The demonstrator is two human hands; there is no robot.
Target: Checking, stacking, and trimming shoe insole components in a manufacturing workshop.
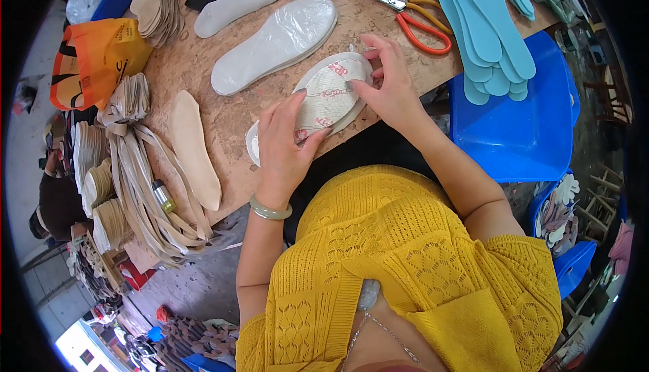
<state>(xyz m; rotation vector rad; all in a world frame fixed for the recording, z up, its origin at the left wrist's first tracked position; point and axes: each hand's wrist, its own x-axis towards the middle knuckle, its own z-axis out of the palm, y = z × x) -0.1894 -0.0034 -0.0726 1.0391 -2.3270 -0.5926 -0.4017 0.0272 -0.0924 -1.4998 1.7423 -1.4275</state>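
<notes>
A white shoe insole (330, 104) with red printing lies at the table's front edge, a smaller printed layer on top of a larger white base. My left hand (287, 132) grips its near-left end, thumb and fingers on the printed top. At the far-right end, my right hand (392, 88) holds it with the thumb pressed on top and the fingers curled round the far rim. Just beyond lies a shoe-shaped form (274, 44) covered in shiny clear film, and behind that a plain white insole (247, 0).
Red-and-orange-handled scissors (412, 17) lie at the far right, beside stacked blue insoles (483, 27) above a blue bin (514, 135). On the left are a beige insole (193, 149), fabric strips (138, 189), a small bottle (163, 196), insole stacks (159, 10) and an orange bag (105, 61).
</notes>
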